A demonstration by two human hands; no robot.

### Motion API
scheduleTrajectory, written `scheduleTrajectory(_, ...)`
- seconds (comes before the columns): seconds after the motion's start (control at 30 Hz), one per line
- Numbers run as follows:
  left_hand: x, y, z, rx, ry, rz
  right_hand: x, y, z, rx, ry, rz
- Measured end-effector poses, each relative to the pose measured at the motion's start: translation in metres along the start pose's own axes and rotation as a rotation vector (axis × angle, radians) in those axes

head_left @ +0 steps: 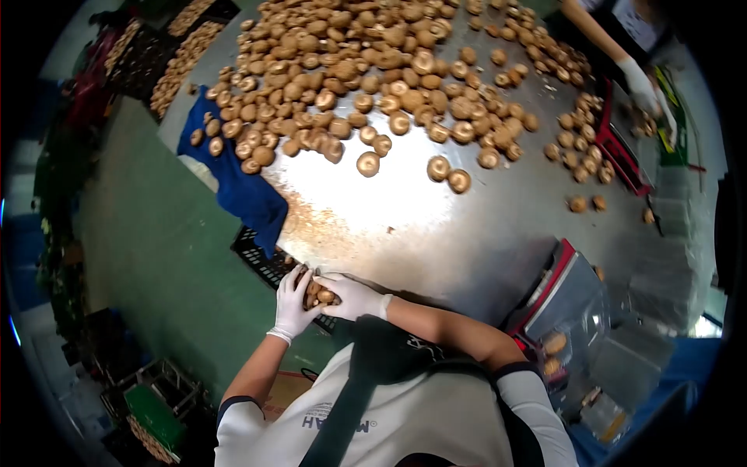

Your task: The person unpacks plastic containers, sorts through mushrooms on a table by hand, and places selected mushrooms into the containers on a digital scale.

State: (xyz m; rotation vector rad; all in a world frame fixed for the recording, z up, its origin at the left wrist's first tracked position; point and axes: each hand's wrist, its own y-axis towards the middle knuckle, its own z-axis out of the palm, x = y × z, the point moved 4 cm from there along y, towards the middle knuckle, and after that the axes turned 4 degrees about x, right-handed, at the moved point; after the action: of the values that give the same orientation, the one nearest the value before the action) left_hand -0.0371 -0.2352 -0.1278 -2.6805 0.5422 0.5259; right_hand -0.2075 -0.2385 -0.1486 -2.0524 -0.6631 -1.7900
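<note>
My left hand (291, 306) and my right hand (352, 297), both in white gloves, are cupped around several brown mushrooms (324, 296) close to my body. The fingers curl around the mushrooms from both sides. Below and beside the hands is a black plastic crate (264, 258) at the near edge of the metal table (436, 233); my hands and apron hide part of it. A blue cloth (237, 183) hangs over the table's left edge near the crate.
A large heap of mushrooms (350, 62) covers the far side of the table. At the right stands a red-edged scale (572, 288), with a second red-edged device (618, 140) farther back. A co-worker's gloved hand (642, 89) is at the upper right. Crates of mushrooms (183, 70) stand at the left.
</note>
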Motion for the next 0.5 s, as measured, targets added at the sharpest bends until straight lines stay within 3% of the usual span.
scheduleTrajectory(0.07,0.006,-0.005,-0.013,-0.034,0.028,-0.086,0.003,0.003,-0.026,-0.025,-0.204,-0.053)
scheduleTrajectory(0.1,0.009,0.002,-0.021,-0.079,0.001,-0.064,-0.002,0.005,-0.049,-0.03,-0.114,0.089)
scheduleTrajectory(0.17,0.006,0.032,-0.032,-0.204,-0.034,-0.027,0.01,0.01,-0.116,-0.172,-0.35,0.135)
scheduleTrajectory(0.27,-0.002,0.105,-0.056,-0.404,-0.067,0.041,0.023,0.024,-0.205,-0.183,-0.893,0.142)
scheduleTrajectory(0.33,0.009,0.16,-0.062,-0.482,-0.026,0.074,-0.015,0.013,-0.254,-0.282,-1.123,0.236)
scheduleTrajectory(0.4,0.013,0.211,-0.083,-0.54,-0.011,0.111,-0.017,-0.004,-0.305,-0.402,-1.147,0.376)
scheduleTrajectory(0.47,0.027,0.256,-0.102,-0.588,0.006,0.073,-0.024,-0.015,-0.334,-0.469,-1.165,0.283)
scheduleTrajectory(0.5,0.034,0.274,-0.112,-0.629,0.003,0.061,-0.029,-0.021,-0.347,-0.478,-1.129,0.351)
